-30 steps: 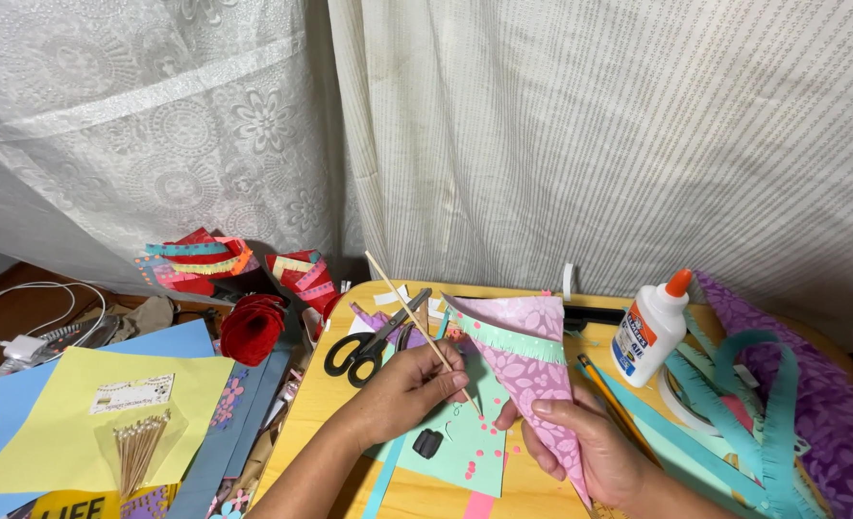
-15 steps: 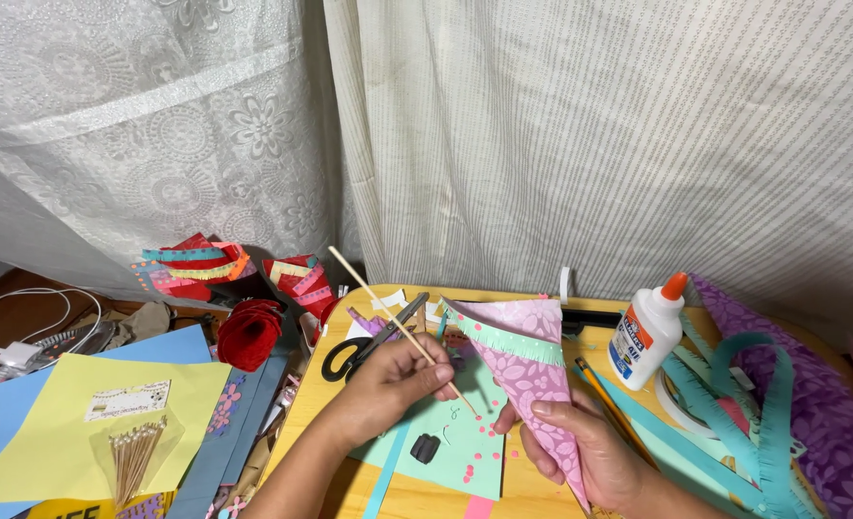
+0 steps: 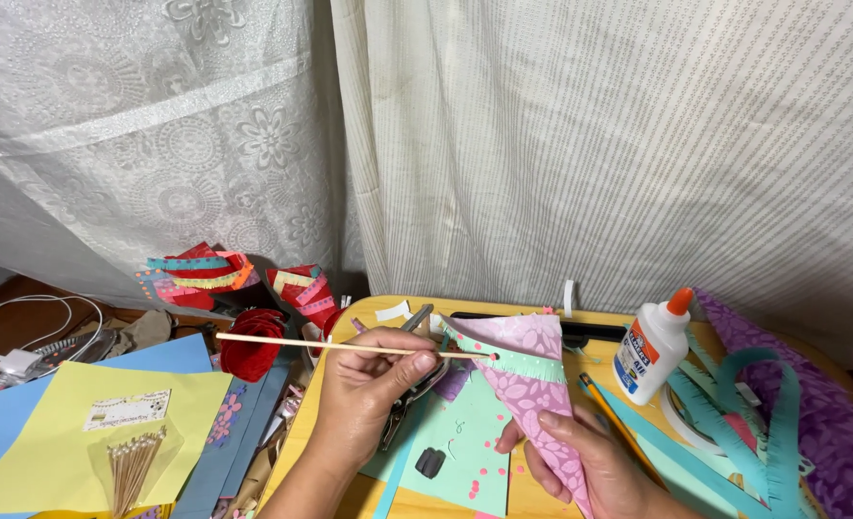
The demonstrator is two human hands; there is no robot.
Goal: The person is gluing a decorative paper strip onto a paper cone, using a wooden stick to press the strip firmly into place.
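A thin wooden stick (image 3: 340,344) is pinched between thumb and fingers of the left hand (image 3: 374,384), lying level, its tip touching the green fringed rim of the pink paper cone (image 3: 532,384). The cone is gripped low down by the right hand (image 3: 580,457). A glue bottle (image 3: 649,348) is seen just beyond this hand, to its right.
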